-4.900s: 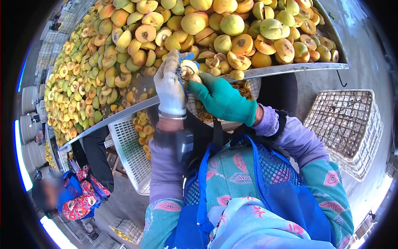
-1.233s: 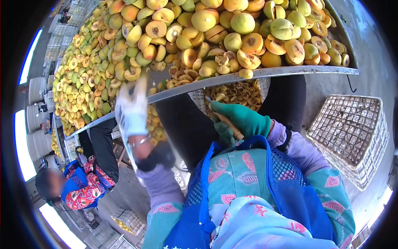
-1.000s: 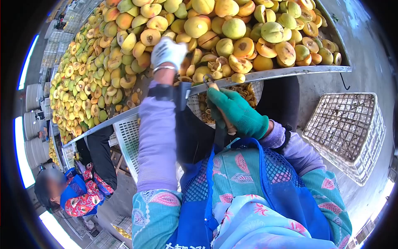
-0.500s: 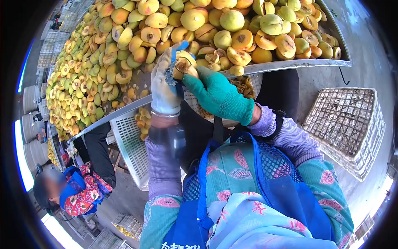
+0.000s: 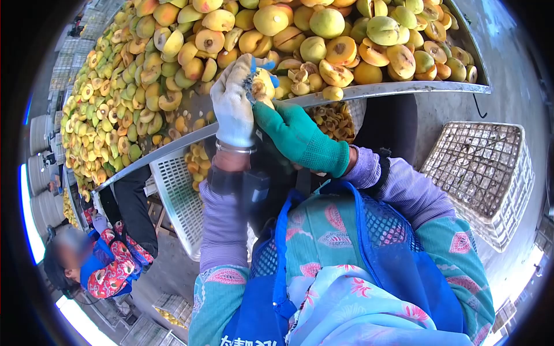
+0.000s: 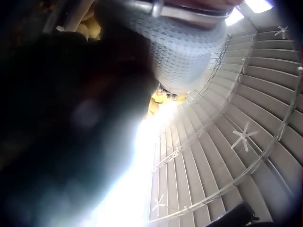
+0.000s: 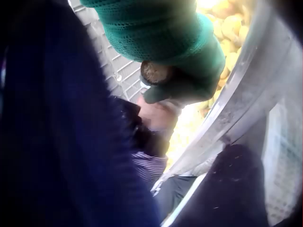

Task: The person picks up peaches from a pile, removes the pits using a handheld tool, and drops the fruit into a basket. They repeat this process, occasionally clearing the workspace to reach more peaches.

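In the head view the left hand (image 5: 234, 105), in a white glove with blue on the fingertips, holds a yellow fruit piece (image 5: 262, 85) above the metal table's near edge. The right hand (image 5: 306, 138), in a green glove, meets it from the right, thumb against the fruit. Its fingers curl round a handle whose brown end (image 7: 155, 72) shows in the right wrist view; the tool's tip is hidden by the fruit and gloves. The left wrist view shows only the cuff and back of the white glove (image 6: 182, 59).
Halved fruit (image 5: 208, 40) is heaped on the metal-edged table (image 5: 398, 89). Below the edge stand a white crate (image 5: 179, 199) of fruit pieces and a container of brownish scraps (image 5: 334, 122). An upturned crate (image 5: 476, 167) is at right; another person (image 5: 109, 259) sits at lower left.
A second ago the left hand was over the heap and the right held the hooked tool low, apart from it. Now both hands are together at the fruit piece, which has turned since half a second ago.
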The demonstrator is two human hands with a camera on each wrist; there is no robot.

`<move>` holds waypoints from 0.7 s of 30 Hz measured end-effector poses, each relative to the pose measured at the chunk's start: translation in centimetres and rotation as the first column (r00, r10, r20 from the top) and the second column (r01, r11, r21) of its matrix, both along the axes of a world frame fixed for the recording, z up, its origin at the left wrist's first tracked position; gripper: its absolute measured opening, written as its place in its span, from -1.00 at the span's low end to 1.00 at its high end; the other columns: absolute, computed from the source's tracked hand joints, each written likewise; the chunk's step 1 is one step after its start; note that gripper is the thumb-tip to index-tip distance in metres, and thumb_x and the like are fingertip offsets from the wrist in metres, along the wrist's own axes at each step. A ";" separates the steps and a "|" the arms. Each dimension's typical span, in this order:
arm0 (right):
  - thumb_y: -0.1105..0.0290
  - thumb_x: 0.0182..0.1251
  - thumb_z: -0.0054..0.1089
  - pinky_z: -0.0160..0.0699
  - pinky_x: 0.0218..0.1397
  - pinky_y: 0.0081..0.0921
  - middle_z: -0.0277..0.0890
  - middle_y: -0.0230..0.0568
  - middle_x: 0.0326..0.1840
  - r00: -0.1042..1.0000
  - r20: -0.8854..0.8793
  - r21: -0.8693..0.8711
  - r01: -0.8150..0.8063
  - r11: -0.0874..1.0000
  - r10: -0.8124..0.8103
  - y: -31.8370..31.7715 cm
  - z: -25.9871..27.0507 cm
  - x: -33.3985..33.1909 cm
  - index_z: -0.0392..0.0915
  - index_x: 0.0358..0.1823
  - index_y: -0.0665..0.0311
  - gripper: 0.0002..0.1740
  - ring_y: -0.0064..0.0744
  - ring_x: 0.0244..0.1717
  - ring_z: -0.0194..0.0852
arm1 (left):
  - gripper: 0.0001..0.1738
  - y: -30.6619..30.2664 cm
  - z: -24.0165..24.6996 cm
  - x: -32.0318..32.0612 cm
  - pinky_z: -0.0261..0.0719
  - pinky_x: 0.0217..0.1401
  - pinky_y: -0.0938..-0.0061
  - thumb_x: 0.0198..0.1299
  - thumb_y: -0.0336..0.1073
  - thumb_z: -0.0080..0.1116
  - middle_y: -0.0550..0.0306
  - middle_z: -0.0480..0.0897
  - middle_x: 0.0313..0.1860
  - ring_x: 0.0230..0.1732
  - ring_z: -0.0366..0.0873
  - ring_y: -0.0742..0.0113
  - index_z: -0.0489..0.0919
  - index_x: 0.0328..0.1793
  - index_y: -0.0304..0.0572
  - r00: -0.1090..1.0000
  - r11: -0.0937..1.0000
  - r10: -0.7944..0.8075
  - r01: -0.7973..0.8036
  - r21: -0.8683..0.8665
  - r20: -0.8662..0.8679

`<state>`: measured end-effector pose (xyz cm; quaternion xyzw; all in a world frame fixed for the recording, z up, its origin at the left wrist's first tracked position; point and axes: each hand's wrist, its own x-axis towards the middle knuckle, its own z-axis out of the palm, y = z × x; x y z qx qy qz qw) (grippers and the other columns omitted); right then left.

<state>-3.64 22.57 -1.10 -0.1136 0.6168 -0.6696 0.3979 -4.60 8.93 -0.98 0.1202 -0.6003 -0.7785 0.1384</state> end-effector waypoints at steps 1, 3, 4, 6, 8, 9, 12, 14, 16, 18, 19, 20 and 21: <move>-0.10 0.56 -0.18 0.25 -0.69 -0.56 0.38 -0.41 -0.61 0.989 0.141 -0.031 -0.035 0.999 0.039 0.4 1.1 0.0 0.45 -0.29 0.21 -0.48 -0.57 -0.80 0.22 | -0.63 -0.1 -0.4 0.1 0.66 -0.18 0.44 0.43 -0.23 0.00 -0.11 0.70 -0.14 -0.32 0.65 0.25 0.56 0.01 -0.52 1.000 1.000 -0.011 0.011 -0.025 -0.001; -0.16 0.56 -0.24 0.12 -0.73 -0.60 0.31 -0.50 -0.65 0.841 0.491 -0.342 -0.053 0.938 0.227 0.7 1.5 0.0 0.43 -0.29 0.15 -0.47 -0.64 -0.84 0.11 | -0.62 -0.5 -1.0 0.1 0.68 -0.18 0.40 0.44 -0.23 -0.03 -0.15 0.70 -0.14 -0.31 0.66 0.21 0.55 0.02 -0.52 0.999 0.996 -0.031 0.029 -0.083 -0.015; -0.19 0.55 -0.26 0.09 -0.72 -0.60 0.27 -0.53 -0.65 0.665 0.624 -0.575 0.034 0.817 0.411 0.7 0.5 -0.1 0.41 -0.28 0.12 -0.46 -0.66 -0.83 0.09 | -0.61 -0.6 -0.9 0.4 0.68 -0.19 0.39 0.45 -0.21 -0.07 -0.16 0.69 -0.17 -0.29 0.66 0.18 0.54 0.03 -0.51 0.998 0.997 -0.061 0.060 0.041 0.011; -0.20 0.52 -0.19 0.04 -0.67 -0.57 0.19 -0.59 -0.66 0.386 0.578 -0.815 0.234 0.530 0.719 0.1 -1.5 0.0 0.43 -0.26 0.02 -0.53 -0.68 -0.78 0.04 | -0.55 -0.2 -0.6 0.9 0.67 -0.22 0.38 0.47 -0.16 -0.16 -0.17 0.69 -0.22 -0.26 0.67 0.17 0.54 0.03 -0.50 0.996 0.965 -0.071 0.055 0.257 0.051; -0.18 0.54 -0.22 0.04 -0.67 -0.56 0.19 -0.61 -0.66 0.308 0.485 -0.871 0.259 0.418 0.818 0.0 -2.0 0.4 0.43 -0.26 0.02 -0.53 -0.70 -0.78 0.05 | -0.63 -0.5 -0.4 2.0 0.65 -0.18 0.35 0.44 -0.19 -0.09 -0.10 0.68 -0.23 -0.23 0.66 0.10 0.55 0.02 -0.39 0.992 0.875 -0.105 0.060 0.480 0.067; -0.17 0.55 -0.23 0.04 -0.67 -0.55 0.19 -0.62 -0.66 0.270 0.432 -0.891 0.276 0.361 0.861 -0.1 -1.7 0.4 0.43 -0.26 0.02 -0.53 -0.71 -0.78 0.05 | -0.61 -1.1 -0.2 3.4 0.63 -0.18 0.36 0.40 -0.14 -0.04 -0.09 0.69 -0.23 -0.22 0.66 0.12 0.57 0.01 -0.36 0.997 0.997 0.009 -0.003 -0.081 0.072; -0.14 0.56 -0.22 0.10 -0.69 -0.60 0.21 -0.59 -0.66 0.352 0.597 -0.801 0.207 0.562 0.721 3.4 -1.4 0.6 0.42 -0.24 0.07 -0.54 -0.70 -0.78 0.08 | -0.53 -6.5 0.2 9.2 0.59 -0.17 0.36 0.26 0.04 0.13 -0.07 0.70 -0.24 -0.20 0.67 0.17 0.65 -0.01 -0.25 0.954 0.552 0.291 -0.101 -0.827 0.077; -0.13 0.54 -0.16 0.22 -0.75 -0.61 0.25 -0.53 -0.65 0.416 0.771 -0.581 0.147 0.800 0.483 4.8 -2.8 -0.1 0.40 -0.22 0.13 -0.54 -0.67 -0.77 0.15 | -0.46 -9.9 0.8 9.4 0.57 -0.14 0.34 0.15 0.12 0.21 -0.09 0.71 -0.25 -0.17 0.68 0.15 0.68 -0.02 -0.22 0.861 0.622 0.427 -0.059 -0.780 0.276; -0.12 0.53 -0.13 0.28 -0.76 -0.57 0.26 -0.50 -0.65 0.501 0.810 -0.374 0.040 0.926 0.306 4.5 -2.5 0.6 0.39 -0.22 0.15 -0.54 -0.64 -0.76 0.19 | -0.42 -10.1 2.7 7.3 0.56 -0.10 0.32 0.10 0.15 0.24 -0.12 0.72 -0.25 -0.14 0.68 0.10 0.68 -0.02 -0.23 0.771 0.329 0.563 0.120 -0.937 0.297; -0.11 0.51 -0.09 0.37 -0.74 -0.55 0.29 -0.46 -0.63 0.712 0.672 -0.281 -0.014 0.960 0.207 3.6 -2.8 1.2 0.41 -0.18 0.21 -0.52 -0.58 -0.74 0.26 | -0.28 -6.0 3.0 2.0 0.52 0.07 0.21 0.08 0.27 0.15 -0.29 0.69 -0.15 -0.05 0.64 -0.13 0.64 0.03 -0.28 0.763 0.344 0.551 0.163 -0.925 0.339; -0.11 0.51 -0.08 0.38 -0.74 -0.56 0.31 -0.44 -0.62 0.796 0.588 -0.211 -0.021 0.977 0.144 3.7 -1.5 0.8 0.42 -0.16 0.23 -0.51 -0.58 -0.73 0.28 | -0.23 -5.1 1.9 -0.8 0.50 0.14 0.16 0.07 0.32 0.11 -0.35 0.66 -0.07 0.01 0.62 -0.22 0.62 0.06 -0.28 0.749 0.231 0.570 0.247 -0.941 0.337; -0.10 0.50 -0.07 0.38 -0.73 -0.57 0.32 -0.42 -0.61 0.869 0.489 -0.140 -0.016 0.990 0.083 3.9 0.5 0.3 0.43 -0.15 0.26 -0.51 -0.57 -0.72 0.31 | -0.31 -5.2 -0.6 -3.1 0.51 0.15 0.14 0.07 0.22 0.15 -0.34 0.66 -0.05 0.02 0.61 -0.23 0.60 0.07 -0.27 0.775 0.179 0.523 0.307 -0.935 0.354; -0.09 0.49 -0.06 0.39 -0.72 -0.57 0.33 -0.40 -0.60 0.925 0.380 -0.068 0.003 0.998 0.023 4.2 1.7 -0.2 0.44 -0.14 0.28 -0.50 -0.57 -0.71 0.33 | -0.37 -5.2 -3.0 -5.3 0.52 0.16 0.11 0.08 0.12 0.19 -0.34 0.65 -0.04 0.04 0.60 -0.25 0.57 0.08 -0.27 0.798 0.122 0.475 0.357 -0.926 0.370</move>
